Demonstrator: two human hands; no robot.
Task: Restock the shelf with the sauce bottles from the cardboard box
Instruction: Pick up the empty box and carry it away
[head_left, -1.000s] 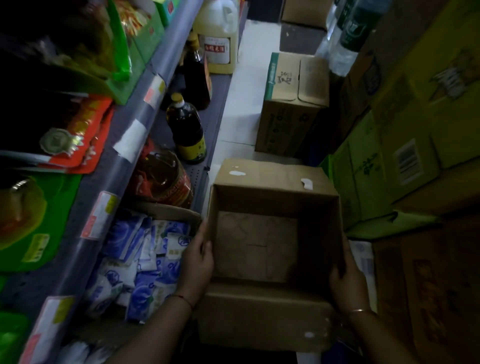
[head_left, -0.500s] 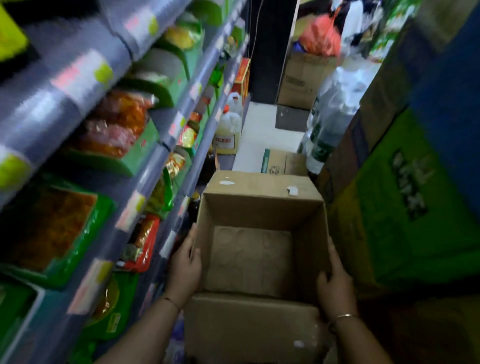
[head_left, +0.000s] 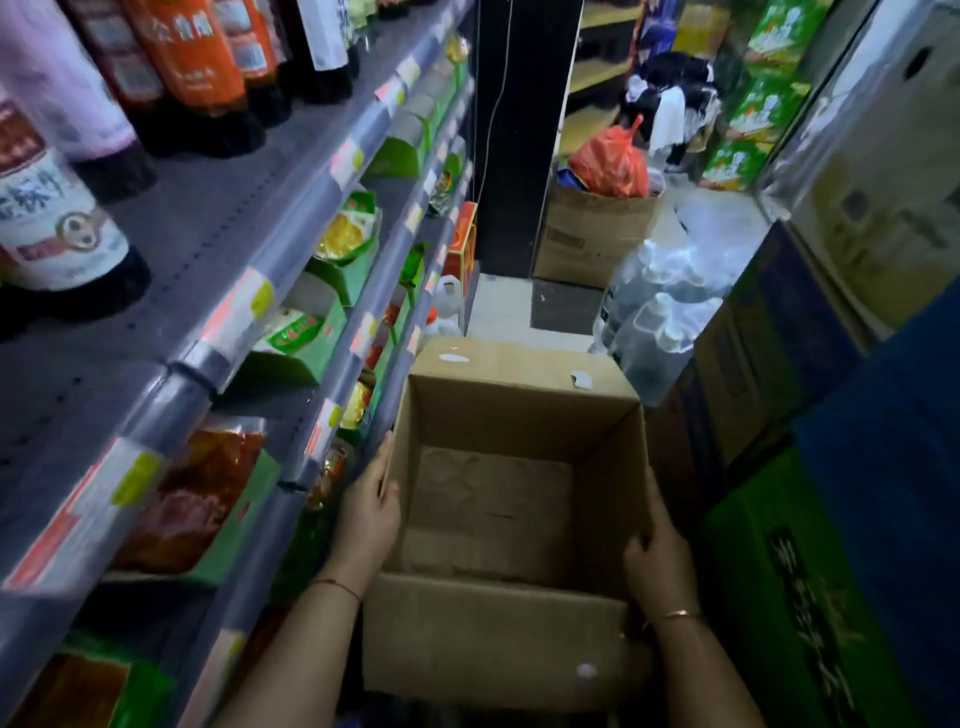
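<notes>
The tall grey metal shelving unit (head_left: 218, 270) fills the frame from seven o'clock round to twelve, its tiers running away down the aisle with pale price labels on each front rail. Opposite, from two to five o'clock, stands a wall of stacked printed cartons (head_left: 810, 582) in green, blue and brown.

At six o'clock, low in the middle, is the open brown cardboard box (head_left: 498, 644). Its flaps are spread, and the inside shows only a bare creased floor; no bottle is visible in it.

On the top tier at ten o'clock stand the dark glass sauce bottles (head_left: 62, 228), upright in a row, some with white labels and some with orange ones. The tiers beneath them hold green cardboard display trays (head_left: 322, 332) of packeted goods.

At one o'clock, beyond the box, a clear shrink-wrapped pack of plastic bottles (head_left: 660, 312) rests on the floor, and farther off an orange plastic bag (head_left: 613, 161) sits in another brown carton.

The left hand (head_left: 366, 519) is pressed flat against the box's left wall at seven o'clock, thumb hooked over the rim. The right hand (head_left: 660, 561) grips the right wall at five o'clock, fingers curled over the edge to the inside. A thin red thread circles the left wrist and a slim gold bangle (head_left: 675, 614) the right.
</notes>
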